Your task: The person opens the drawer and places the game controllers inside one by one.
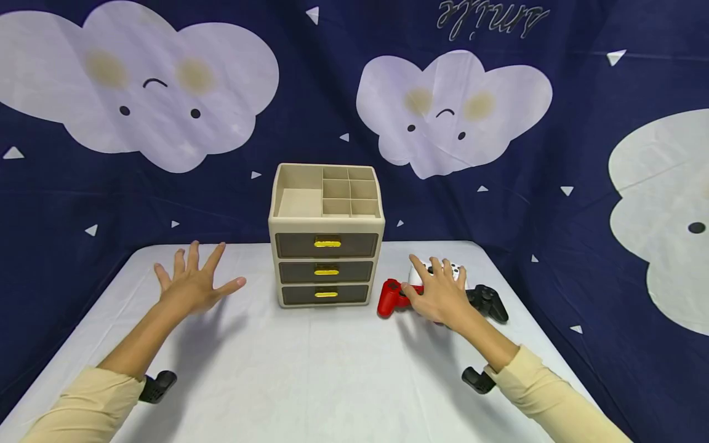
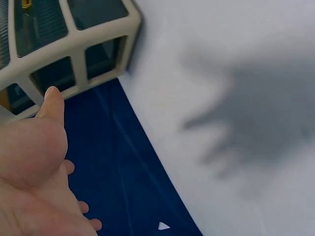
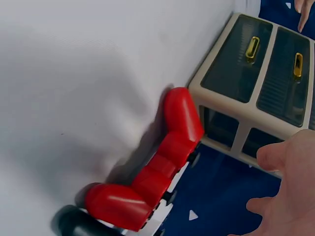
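Note:
My left hand (image 1: 191, 286) hovers over the left part of the table with fingers spread and holds nothing. Its thumb points toward a cream drawer organizer (image 1: 327, 234) with three dark drawers and gold handles. On the right, my right hand (image 1: 440, 292) is held above several game controllers, fingers spread, gripping nothing. A red game controller (image 1: 391, 299) lies partly behind that hand. Behind it a white game controller (image 1: 455, 269) shows in part, and a black game controller (image 1: 488, 303) lies to the right. In the right wrist view, the red game controller (image 3: 147, 172) lies beside the organizer.
A white-covered table (image 1: 310, 375) carries everything. Divided compartments (image 1: 349, 191) top the organizer. Behind the table hangs a dark blue cloth (image 1: 316, 80) printed with clouds. Black wrist devices (image 1: 157, 386) sit at both sleeves.

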`<state>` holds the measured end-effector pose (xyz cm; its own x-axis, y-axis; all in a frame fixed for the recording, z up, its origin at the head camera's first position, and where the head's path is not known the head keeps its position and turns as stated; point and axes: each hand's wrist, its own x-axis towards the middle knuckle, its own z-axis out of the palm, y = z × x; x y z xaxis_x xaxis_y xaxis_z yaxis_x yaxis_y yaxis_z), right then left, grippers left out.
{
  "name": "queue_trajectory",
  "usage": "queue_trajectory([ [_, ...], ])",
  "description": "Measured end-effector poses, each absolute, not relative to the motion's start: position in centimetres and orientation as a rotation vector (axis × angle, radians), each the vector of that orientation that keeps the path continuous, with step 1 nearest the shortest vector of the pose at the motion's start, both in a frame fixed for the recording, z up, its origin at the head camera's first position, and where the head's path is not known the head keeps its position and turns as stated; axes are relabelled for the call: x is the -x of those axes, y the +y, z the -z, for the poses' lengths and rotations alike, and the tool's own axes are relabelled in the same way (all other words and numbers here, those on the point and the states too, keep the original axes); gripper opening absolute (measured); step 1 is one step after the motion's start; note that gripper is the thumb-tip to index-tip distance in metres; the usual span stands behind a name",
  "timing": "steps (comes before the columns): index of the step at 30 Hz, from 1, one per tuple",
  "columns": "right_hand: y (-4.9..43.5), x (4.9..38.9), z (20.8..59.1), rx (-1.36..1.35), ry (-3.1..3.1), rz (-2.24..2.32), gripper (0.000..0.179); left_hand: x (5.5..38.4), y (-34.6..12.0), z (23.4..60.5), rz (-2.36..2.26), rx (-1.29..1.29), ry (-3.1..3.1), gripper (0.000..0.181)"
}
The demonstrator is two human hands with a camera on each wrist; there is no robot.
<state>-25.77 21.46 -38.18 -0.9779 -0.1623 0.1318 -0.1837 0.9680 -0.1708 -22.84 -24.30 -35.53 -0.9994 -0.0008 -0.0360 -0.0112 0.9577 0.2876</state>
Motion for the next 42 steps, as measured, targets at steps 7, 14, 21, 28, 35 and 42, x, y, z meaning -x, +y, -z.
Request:
queue_trajectory([
  [7,20.1,25.6,37.5,-0.334,-2.942,-0.34,0.066,23.0,-22.8,33.9,-0.543,-0.089,3.015,0.105],
  [14,18.9,25.1,36.6,-0.408,-2.883,-0.426,0.063,23.3,-20.9,31.7,-0.616,-0.224,3.027,0.104],
  [21,17.8,24.7,35.9,-0.425,-2.882,-0.527,0.055,23.9,-19.3,29.3,-0.806,-0.396,2.985,0.102],
  [28,17.2,24.8,35.0,-0.423,-2.952,-0.716,0.049,24.7,-18.2,27.3,-0.974,-0.429,2.902,0.099],
  [35,16.7,25.3,34.6,-0.428,-3.021,-0.896,0.04,25.8,-17.2,25.9,-1.214,-0.377,2.804,0.092],
  [42,16.0,25.6,34.7,-0.442,-3.04,-1.019,0.035,27.1,-16.9,25.2,-1.421,-0.321,2.654,0.093],
])
